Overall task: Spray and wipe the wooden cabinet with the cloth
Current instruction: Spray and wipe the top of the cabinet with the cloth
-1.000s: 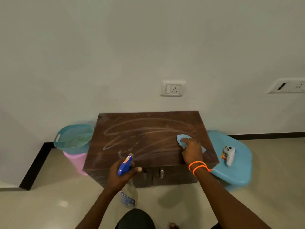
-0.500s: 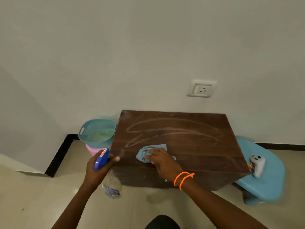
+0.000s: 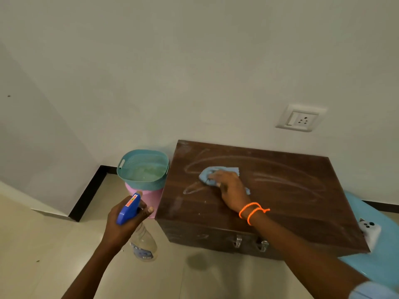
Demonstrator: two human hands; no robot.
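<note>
A low dark wooden cabinet (image 3: 280,201) stands against the wall, its top marked with pale smeared streaks. My right hand (image 3: 232,186), with orange cords at the wrist, presses a light blue cloth (image 3: 212,172) flat on the left part of the top. My left hand (image 3: 125,221) holds a clear spray bottle (image 3: 143,242) with a blue trigger head, in the air just left of the cabinet's front corner, nozzle pointing away from me.
A teal basket (image 3: 142,169) sits on a pink stool (image 3: 151,196) left of the cabinet. A light blue stool (image 3: 380,262) with a small white device (image 3: 370,233) stands at the right. A wall socket (image 3: 299,120) is above. Beige floor lies in front.
My right hand has swept the cloth from the right side across to the left part of the top and a bit farther back. The view has swung left.
</note>
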